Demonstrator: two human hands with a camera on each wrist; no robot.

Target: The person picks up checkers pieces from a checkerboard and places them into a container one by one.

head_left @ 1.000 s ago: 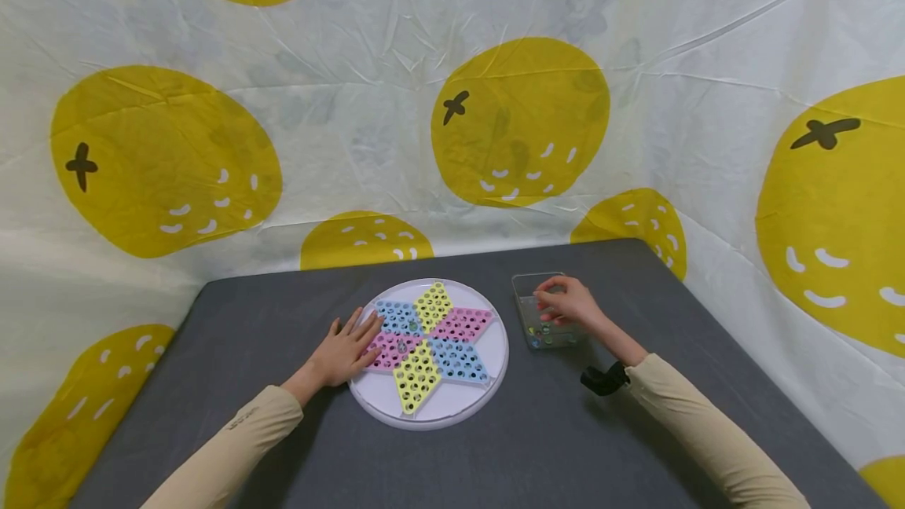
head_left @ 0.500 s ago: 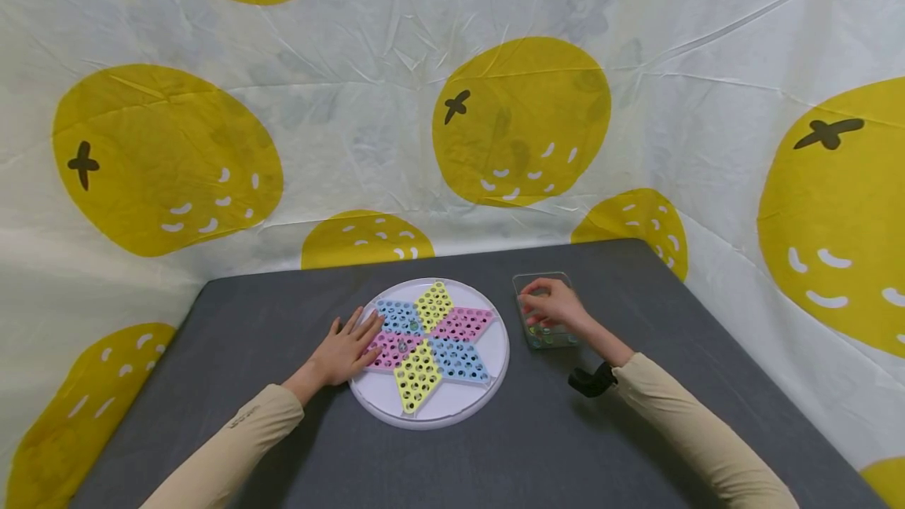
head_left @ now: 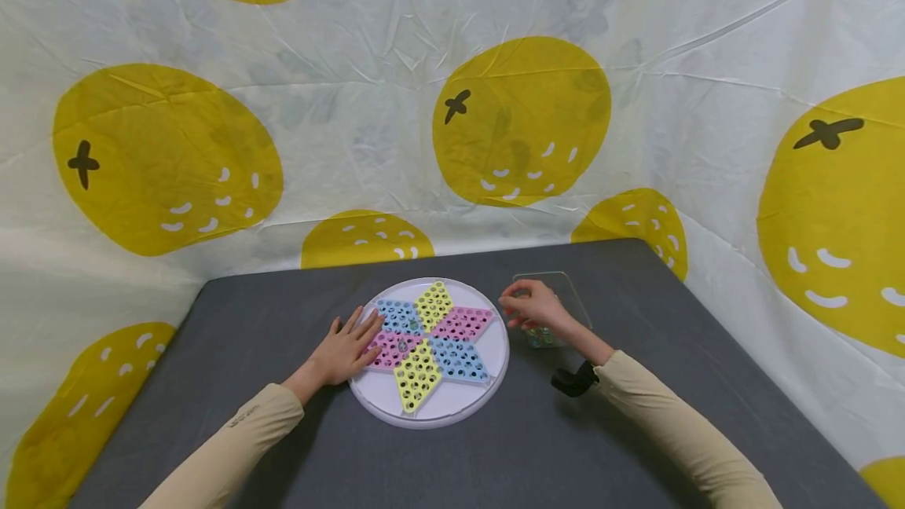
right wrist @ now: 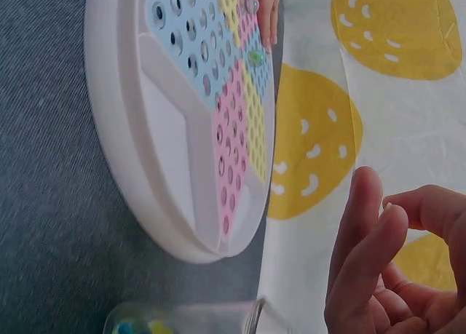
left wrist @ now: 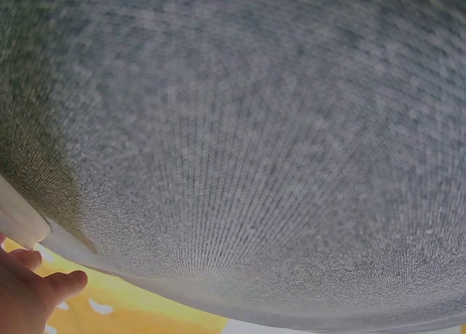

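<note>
The left hand (head_left: 348, 349) lies flat, fingers straight, on the left edge of the board (head_left: 428, 350). The right hand (head_left: 535, 306) hovers just right of the board, over the jar (head_left: 569, 297); whether its curled grip pinches anything, I cannot tell. Both things sit on the counter (head_left: 283, 313).

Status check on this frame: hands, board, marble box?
Left hand flat on star board edge. Right hand over clear marble box, fingertips pinched; a held marble not visible. Nothing in between.
</note>
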